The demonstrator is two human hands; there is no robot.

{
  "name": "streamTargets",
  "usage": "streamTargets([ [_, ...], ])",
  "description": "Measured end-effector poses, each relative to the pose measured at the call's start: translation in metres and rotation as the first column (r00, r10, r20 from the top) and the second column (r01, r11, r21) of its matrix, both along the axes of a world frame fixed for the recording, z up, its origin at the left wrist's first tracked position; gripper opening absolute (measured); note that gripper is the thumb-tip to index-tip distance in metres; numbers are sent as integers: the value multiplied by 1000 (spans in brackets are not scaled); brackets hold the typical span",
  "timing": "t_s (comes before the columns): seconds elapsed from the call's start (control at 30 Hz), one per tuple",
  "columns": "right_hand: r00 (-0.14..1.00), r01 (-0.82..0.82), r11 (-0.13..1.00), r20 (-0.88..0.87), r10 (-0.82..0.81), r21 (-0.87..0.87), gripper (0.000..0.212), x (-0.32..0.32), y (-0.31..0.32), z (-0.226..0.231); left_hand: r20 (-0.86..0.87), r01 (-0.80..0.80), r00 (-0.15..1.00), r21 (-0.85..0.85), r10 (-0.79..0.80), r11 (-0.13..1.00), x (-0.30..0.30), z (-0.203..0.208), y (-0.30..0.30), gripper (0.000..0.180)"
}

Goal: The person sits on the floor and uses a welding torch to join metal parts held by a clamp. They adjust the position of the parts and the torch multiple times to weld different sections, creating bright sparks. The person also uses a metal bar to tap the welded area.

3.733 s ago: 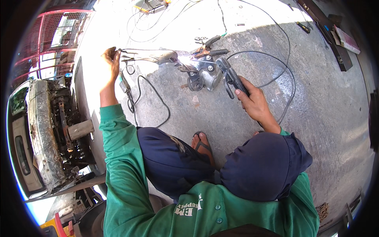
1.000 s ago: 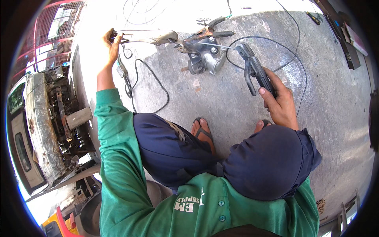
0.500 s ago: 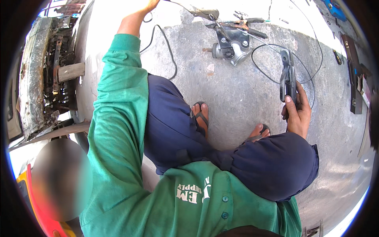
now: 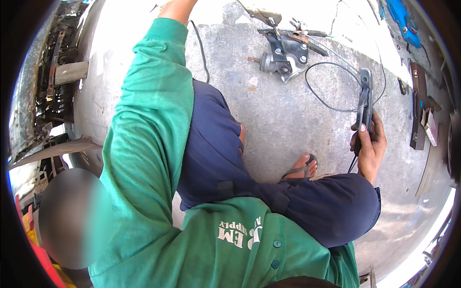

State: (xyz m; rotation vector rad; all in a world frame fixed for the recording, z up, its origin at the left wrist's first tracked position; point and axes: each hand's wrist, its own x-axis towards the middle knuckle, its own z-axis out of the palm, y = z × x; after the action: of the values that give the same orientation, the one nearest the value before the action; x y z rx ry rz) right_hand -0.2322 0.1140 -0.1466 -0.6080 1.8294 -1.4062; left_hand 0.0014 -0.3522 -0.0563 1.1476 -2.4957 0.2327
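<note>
My left hand [image 4: 178, 9] reaches to the top edge of the view, where its fingers are cut off. Right of it, a greyish elongated metal tool [image 4: 263, 16] extends down onto a dark metal bracket with bolts [image 4: 288, 54]; whether my left hand holds that tool is hidden. The bracket stands on the concrete floor. A clamp with black handles [image 4: 314, 44] sits at its upper right side. My right hand [image 4: 372, 146] is closed around a black welding electrode holder [image 4: 365, 98] above my right knee. A thin rod [image 4: 338, 56] runs from the holder's head toward the bracket.
A black cable [image 4: 307, 79] loops over the concrete between bracket and holder. Another cable [image 4: 203, 53] lies left of the bracket. Long dark metal bars [image 4: 418, 105] and a blue tool [image 4: 402, 21] lie at the right. Rusty machinery [image 4: 53, 67] and a person [image 4: 67, 218] are at the left.
The view has shifted. My right hand with the electrode holder sits slightly lower and farther right in it. My left hand has slid farther out past the top edge.
</note>
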Motion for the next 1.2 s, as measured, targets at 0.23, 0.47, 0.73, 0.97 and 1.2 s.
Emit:
streamTargets([
  [0.23,997,38,992,-63,-46,-117,51,-44,-12,28,-100,22,995,147,-7,989,-8,-10,-14,42],
  [0.47,975,26,999,-220,-20,27,28,-65,-27,62,-206,106,973,-3,-105,994,2,-25,-30,41],
  [0.73,908,-26,989,-411,84,144,41,-57,-28,105,-537,318,843,457,-27,831,5,-17,-9,24],
  [0.97,696,101,929,-693,189,355,51,-32,-41,174,-951,669,309,198,-26,716,-33,-111,-53,30],
  [1.2,520,215,863,-801,296,458,55,-34,-59,246,-961,646,208,273,180,713,18,-98,-20,59],
])
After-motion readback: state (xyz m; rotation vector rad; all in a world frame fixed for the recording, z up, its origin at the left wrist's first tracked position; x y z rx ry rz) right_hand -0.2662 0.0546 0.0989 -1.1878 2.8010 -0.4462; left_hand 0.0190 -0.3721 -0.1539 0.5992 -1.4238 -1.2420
